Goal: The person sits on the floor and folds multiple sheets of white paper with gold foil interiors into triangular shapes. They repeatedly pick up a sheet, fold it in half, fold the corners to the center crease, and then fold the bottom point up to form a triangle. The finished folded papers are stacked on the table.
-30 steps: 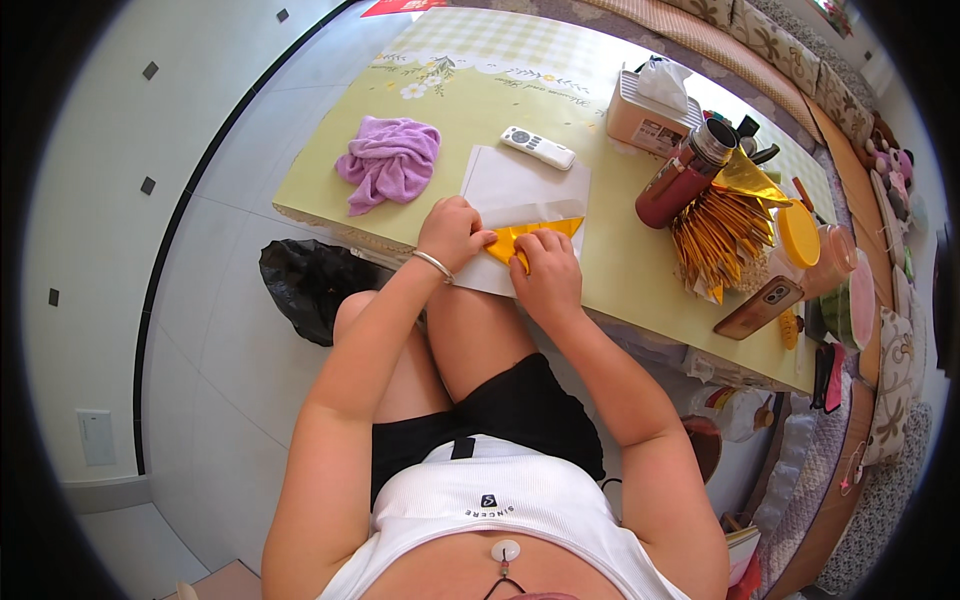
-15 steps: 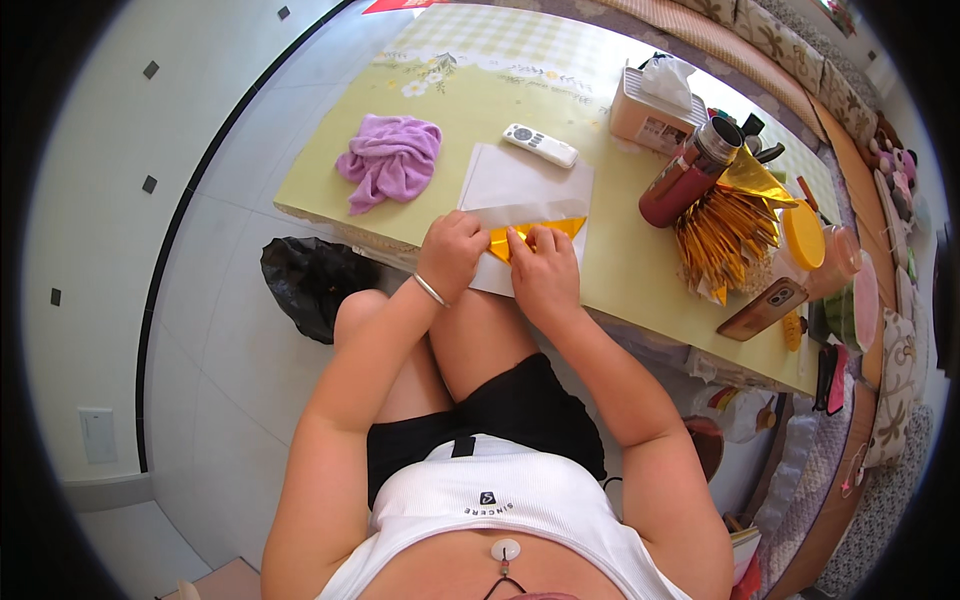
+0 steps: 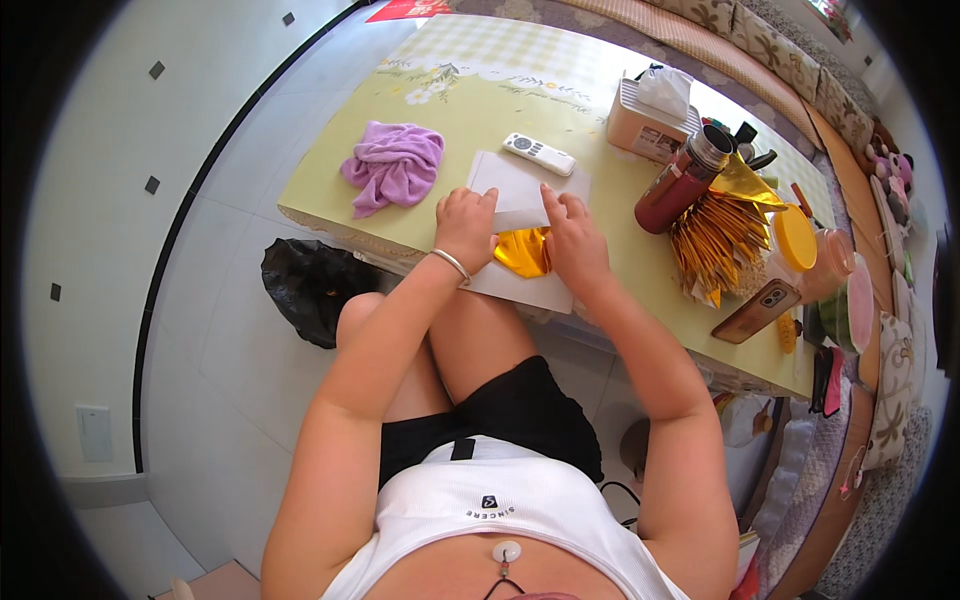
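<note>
A piece of shiny gold foil paper (image 3: 524, 254) lies partly folded on white sheets (image 3: 540, 293) at the table's near edge. Its far part shows a whitish side. My left hand (image 3: 464, 228) pinches the left side of the foil paper, index finger pointing forward. On the opposite side my right hand (image 3: 578, 240) pinches it too, its index finger stretched along the white. My thumbs are close to the gold part, and my hands partly cover the paper's sides. Just beyond the sheets rests a white remote control (image 3: 539, 154).
A purple cloth (image 3: 393, 168) lies left on the table (image 3: 335, 205). At the right are a tissue box (image 3: 645, 120), a dark red thermos (image 3: 680, 185), folded gold papers (image 3: 720, 245), a yellow-lidded jar (image 3: 795, 238) and a phone (image 3: 757, 311). A black bag (image 3: 313, 290) is below.
Both hands have moved slightly farther from me and apart. The gold strip has opened into a wider patch, and my index fingers now reach over the whitish part.
</note>
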A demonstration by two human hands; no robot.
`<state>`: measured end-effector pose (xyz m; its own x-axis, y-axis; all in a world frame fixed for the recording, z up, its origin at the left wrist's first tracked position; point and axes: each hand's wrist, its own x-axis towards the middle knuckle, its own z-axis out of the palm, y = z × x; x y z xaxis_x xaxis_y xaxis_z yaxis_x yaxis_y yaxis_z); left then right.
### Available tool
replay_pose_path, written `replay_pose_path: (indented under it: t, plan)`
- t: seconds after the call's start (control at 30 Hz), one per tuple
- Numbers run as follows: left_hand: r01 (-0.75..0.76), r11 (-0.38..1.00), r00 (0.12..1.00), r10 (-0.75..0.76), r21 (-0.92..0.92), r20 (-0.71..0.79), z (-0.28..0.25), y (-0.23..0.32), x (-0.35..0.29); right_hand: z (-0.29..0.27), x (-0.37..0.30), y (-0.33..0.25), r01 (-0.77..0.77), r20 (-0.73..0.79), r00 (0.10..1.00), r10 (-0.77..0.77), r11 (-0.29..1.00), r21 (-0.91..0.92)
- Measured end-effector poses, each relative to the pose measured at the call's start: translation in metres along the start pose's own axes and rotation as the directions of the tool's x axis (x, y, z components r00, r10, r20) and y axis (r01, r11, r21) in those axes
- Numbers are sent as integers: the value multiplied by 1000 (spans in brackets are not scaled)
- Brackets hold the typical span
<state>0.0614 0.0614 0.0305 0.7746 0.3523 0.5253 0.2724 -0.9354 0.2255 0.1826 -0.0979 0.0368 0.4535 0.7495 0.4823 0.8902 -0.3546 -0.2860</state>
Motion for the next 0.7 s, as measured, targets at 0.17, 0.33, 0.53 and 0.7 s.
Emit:
replay_pose_path:
  t: [0.17,0.33,0.53,0.7]
  plan:
    - [-206,978,970,197,45,144,-8,8,6,0,16,17,292,53,956,-288,951,-99]
    - [-258,964,943,235,71,235,-1,16,-20,-5,7,25,421,380,851,-361,903,-85]
    - [-306,949,938,286,80,196,-10,12,-53,-10,-31,55,343,330,883,-334,939,33]
    - [-217,975,964,207,46,166,-21,3,-72,-16,-35,63,286,336,892,-303,953,102]
